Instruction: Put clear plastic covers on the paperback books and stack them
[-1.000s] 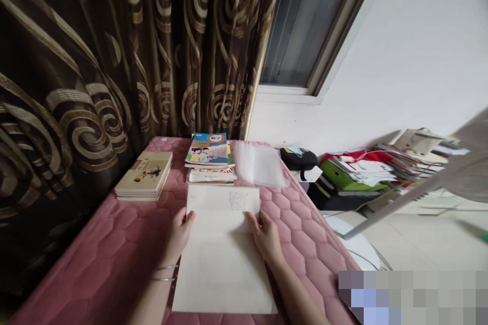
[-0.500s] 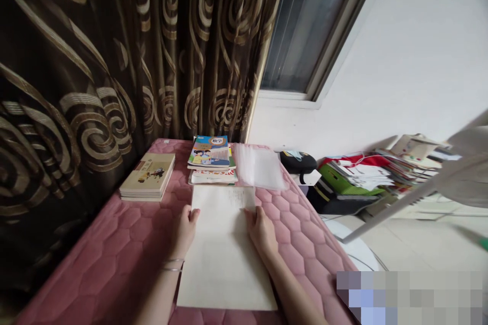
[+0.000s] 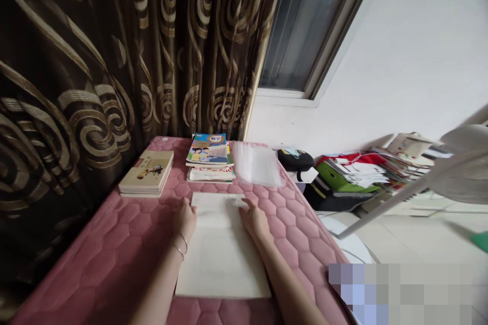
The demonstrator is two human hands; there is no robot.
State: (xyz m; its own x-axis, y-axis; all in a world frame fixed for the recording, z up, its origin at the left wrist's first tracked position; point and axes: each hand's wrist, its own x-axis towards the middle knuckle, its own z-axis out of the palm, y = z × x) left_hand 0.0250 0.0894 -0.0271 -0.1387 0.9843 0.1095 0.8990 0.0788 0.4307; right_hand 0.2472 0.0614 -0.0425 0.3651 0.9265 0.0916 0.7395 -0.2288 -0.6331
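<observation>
An open book [image 3: 223,264] with pale, mostly blank pages lies lengthwise on the pink quilted mattress [image 3: 125,254], a few lines of small print near its far right corner. My left hand [image 3: 185,221] grips the left edge of its far part, thumb on the page and a bracelet at the wrist. At the opposite edge, my right hand [image 3: 254,219] holds the same far part between thumb and fingers. Beyond the book sits a stack of colourful textbooks [image 3: 208,155]. Beside that stack lie clear plastic sleeves [image 3: 259,165]. A pile of beige books [image 3: 147,173] rests at the left.
A patterned dark curtain [image 3: 133,51] hangs along the left and back. To the right of the mattress, a black case [image 3: 295,161] and piled papers [image 3: 354,170] stand against the wall. A white fan [image 3: 461,167] on a slanted pole leans into view at right.
The far part of the book has come nearer to me and looks shorter, with both hands still on its edges. My right hand has shifted slightly left; the view has moved a little.
</observation>
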